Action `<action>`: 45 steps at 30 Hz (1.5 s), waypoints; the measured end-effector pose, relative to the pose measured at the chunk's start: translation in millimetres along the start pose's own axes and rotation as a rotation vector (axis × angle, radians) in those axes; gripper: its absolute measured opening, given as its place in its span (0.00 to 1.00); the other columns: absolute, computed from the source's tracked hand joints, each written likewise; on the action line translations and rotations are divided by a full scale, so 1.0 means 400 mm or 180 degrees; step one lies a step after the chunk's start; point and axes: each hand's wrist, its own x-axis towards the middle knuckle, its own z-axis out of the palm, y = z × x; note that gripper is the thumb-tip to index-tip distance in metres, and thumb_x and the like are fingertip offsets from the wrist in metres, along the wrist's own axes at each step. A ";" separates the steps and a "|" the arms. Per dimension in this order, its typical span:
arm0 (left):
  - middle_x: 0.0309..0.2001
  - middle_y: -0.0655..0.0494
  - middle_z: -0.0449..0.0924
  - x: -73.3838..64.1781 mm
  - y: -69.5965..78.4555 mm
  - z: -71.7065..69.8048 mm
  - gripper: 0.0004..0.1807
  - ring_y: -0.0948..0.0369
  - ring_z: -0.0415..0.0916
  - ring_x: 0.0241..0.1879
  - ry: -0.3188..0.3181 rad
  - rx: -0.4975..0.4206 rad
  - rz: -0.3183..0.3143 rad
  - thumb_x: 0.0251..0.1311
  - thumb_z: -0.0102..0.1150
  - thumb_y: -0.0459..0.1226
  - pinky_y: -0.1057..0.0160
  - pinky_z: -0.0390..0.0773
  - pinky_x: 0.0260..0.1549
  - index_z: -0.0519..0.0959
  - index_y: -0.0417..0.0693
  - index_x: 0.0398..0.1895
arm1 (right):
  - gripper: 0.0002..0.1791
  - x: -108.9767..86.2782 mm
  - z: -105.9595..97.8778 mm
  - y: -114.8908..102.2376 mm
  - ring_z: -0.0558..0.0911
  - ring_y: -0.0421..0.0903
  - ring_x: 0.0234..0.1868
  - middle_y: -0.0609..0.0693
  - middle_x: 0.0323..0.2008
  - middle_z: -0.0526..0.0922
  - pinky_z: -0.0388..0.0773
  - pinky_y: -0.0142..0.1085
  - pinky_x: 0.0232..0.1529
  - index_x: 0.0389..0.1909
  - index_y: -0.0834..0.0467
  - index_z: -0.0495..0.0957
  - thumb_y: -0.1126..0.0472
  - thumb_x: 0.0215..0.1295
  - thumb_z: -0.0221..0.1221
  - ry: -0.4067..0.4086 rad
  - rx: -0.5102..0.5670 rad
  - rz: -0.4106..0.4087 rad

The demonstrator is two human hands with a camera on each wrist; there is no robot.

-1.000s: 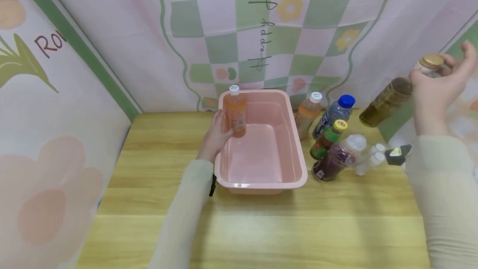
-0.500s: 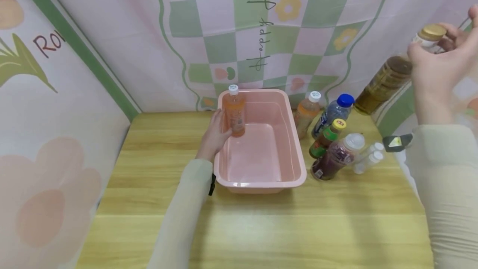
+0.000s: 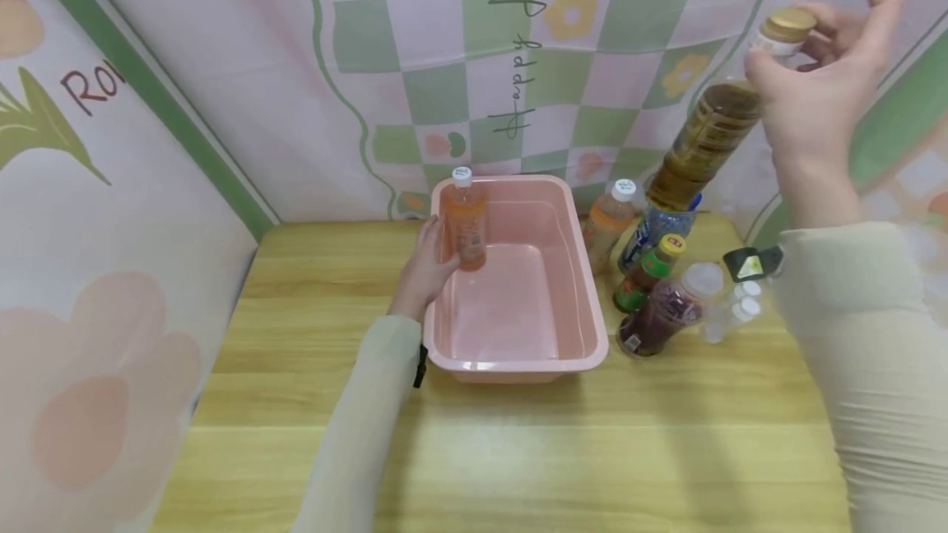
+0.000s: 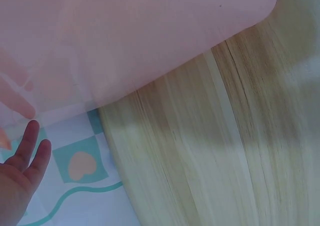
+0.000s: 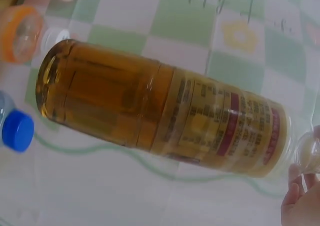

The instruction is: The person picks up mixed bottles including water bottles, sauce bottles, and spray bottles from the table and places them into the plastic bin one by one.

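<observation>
In the head view, my right hand (image 3: 825,93) pinches a large bottle of amber liquid (image 3: 699,142) by its neck, just under the gold cap. One finger points upward. The bottle hangs tilted, its base lower left, overlapping the blue-capped bottle (image 3: 655,233). Its yellow printed label shows in the right wrist view, with fingertips at the neck. My left hand (image 3: 425,270) grips the left rim of a pink plastic tub (image 3: 518,364), thumb over the rim, other fingers along the outside. An orange drink bottle (image 3: 467,229) with a white cap stands inside the tub's back left corner.
Right of the tub stand another orange drink bottle (image 3: 609,224), a small yellow-capped bottle (image 3: 650,274), a purple drink bottle (image 3: 666,319) and small clear white-capped bottles (image 3: 733,319). The wooden table (image 3: 311,336) meets a patterned cloth (image 3: 437,64) behind.
My right hand has lifted the amber bottle and carried it left, from beyond the table's right edge to over the group of bottles. The left hand and tub have stayed put.
</observation>
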 end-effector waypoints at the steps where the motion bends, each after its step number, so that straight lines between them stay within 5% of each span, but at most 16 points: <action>1: 0.78 0.60 0.35 0.000 -0.001 0.000 0.42 0.50 0.47 0.75 -0.0001 -0.0002 -0.0007 0.63 0.52 0.44 0.41 0.58 0.70 0.43 0.61 0.77 | 0.41 -0.004 0.010 -0.001 0.76 0.35 0.43 0.40 0.42 0.78 0.68 0.26 0.42 0.65 0.46 0.61 0.75 0.51 0.58 -0.0059 0.0026 0.0013; 13: 0.78 0.62 0.36 -0.001 -0.002 -0.001 0.41 0.51 0.48 0.75 0.0028 -0.0039 0.0019 0.64 0.52 0.43 0.41 0.61 0.68 0.45 0.60 0.76 | 0.41 -0.060 0.117 0.003 0.76 0.33 0.45 0.36 0.44 0.76 0.67 0.27 0.42 0.68 0.45 0.59 0.70 0.54 0.61 -0.0675 -0.0261 -0.0029; 21: 0.78 0.63 0.35 -0.004 -0.002 -0.001 0.40 0.51 0.48 0.75 0.0001 -0.0057 0.0002 0.64 0.51 0.43 0.42 0.60 0.69 0.44 0.60 0.76 | 0.42 -0.089 0.193 0.028 0.76 0.34 0.45 0.36 0.44 0.76 0.69 0.27 0.43 0.68 0.46 0.60 0.72 0.51 0.61 -0.0790 -0.0223 0.0137; 33: 0.78 0.64 0.35 -0.011 0.001 -0.003 0.41 0.51 0.48 0.75 0.0045 -0.0160 -0.0034 0.62 0.52 0.43 0.41 0.60 0.68 0.45 0.61 0.76 | 0.40 -0.128 0.291 0.114 0.77 0.43 0.51 0.47 0.54 0.77 0.75 0.29 0.46 0.69 0.45 0.60 0.69 0.54 0.60 -0.1208 -0.0659 0.0107; 37: 0.78 0.64 0.35 -0.014 0.006 -0.001 0.41 0.51 0.50 0.75 0.0039 -0.0158 -0.0063 0.63 0.52 0.43 0.42 0.62 0.68 0.45 0.60 0.76 | 0.41 -0.145 0.307 0.147 0.77 0.47 0.55 0.52 0.59 0.75 0.76 0.35 0.54 0.69 0.45 0.59 0.69 0.55 0.60 -0.1386 -0.0835 0.0188; 45: 0.78 0.61 0.36 -0.022 0.017 0.001 0.40 0.51 0.49 0.75 0.0046 -0.0170 -0.0016 0.63 0.52 0.42 0.43 0.61 0.69 0.46 0.57 0.76 | 0.41 -0.172 0.335 0.215 0.76 0.50 0.56 0.55 0.59 0.73 0.77 0.40 0.54 0.70 0.47 0.57 0.70 0.55 0.58 -0.1587 -0.0968 0.0419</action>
